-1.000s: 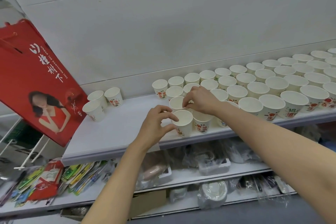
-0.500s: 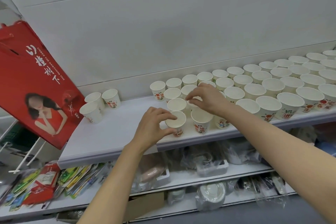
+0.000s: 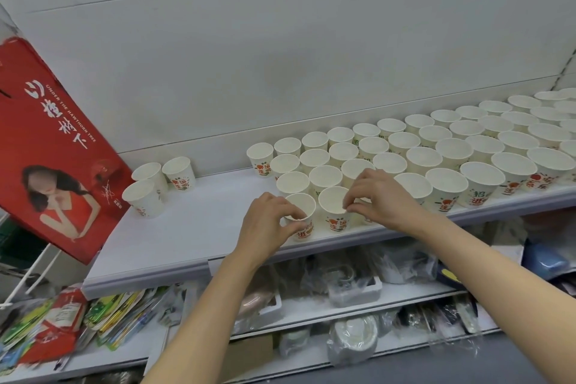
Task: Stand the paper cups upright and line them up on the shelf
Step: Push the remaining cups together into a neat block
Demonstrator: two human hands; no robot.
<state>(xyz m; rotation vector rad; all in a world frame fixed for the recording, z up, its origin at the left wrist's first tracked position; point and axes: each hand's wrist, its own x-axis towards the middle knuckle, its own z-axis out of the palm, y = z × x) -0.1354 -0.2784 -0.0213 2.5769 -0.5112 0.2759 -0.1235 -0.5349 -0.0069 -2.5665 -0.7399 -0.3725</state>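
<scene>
Two paper cups are standing upright side by side at the front edge of the white shelf [image 3: 193, 227], at the left end of the front row. The leftmost front cup [image 3: 301, 218] is being pinched by the left hand [image 3: 268, 224], whose thumb and curled fingers are closing on its near rim and upper wall. The cup just beside it, the second front cup [image 3: 335, 207], is being pinched at its right rim by the thumb and fingertips of the right hand [image 3: 378, 196], which is reaching in from the right and covering part of the next cup in that row.

Behind and to the right of these two, the rows of upright cups [image 3: 452, 153] are running in four lines toward the shelf's right end, packed rim to rim, openings up, some showing red and green print on their walls.

Well apart to the left, a cluster of three cups [image 3: 159, 184] is standing upright near the back wall, separated from the main block by bare shelf.

A red poster board [image 3: 53, 146] is leaning at a tilt against the shelf's left end, just beside that cluster. Below, the lower shelves [image 3: 311, 309] are holding plastic-wrapped goods and colourful packets.
</scene>
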